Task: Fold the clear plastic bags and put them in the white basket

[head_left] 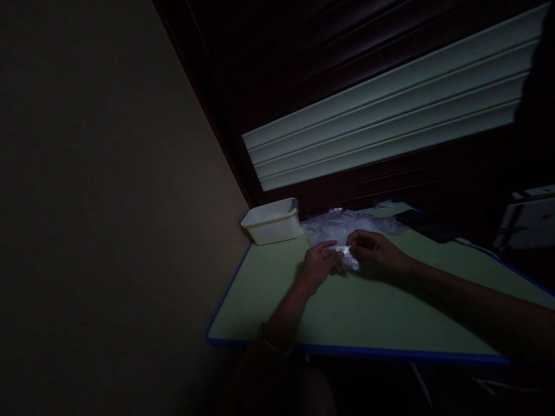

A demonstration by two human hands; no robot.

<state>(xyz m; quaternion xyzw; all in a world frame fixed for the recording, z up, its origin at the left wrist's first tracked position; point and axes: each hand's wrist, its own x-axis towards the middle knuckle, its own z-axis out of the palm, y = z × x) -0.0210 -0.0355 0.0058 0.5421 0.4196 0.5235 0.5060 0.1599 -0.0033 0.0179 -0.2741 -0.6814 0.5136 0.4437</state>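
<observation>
Two forearms (459, 294), the left one ringed by a thin band (276, 348), reach over a pale green desk (368, 318) in dim light, where a person's left hand (318, 266) and right hand (377, 251) meet at a small clear plastic packet (351, 264). The fingers of both hands are nearly closed, pinching the packet from either side toward the back of the desk. Open surface runs from the hands to the near blue edge (390, 351) and out to the rounded left corner, while the right forearm spans much of the right side. Space is tighter behind, where a loose heap of clear plastic (333, 225) lies just beyond the fingers and a white bin (273, 228) stands left of it at the far corner, close to a plain wall (130, 202). Dark paneling with pale slats (390, 110) rises beyond the desk's back edge.
</observation>
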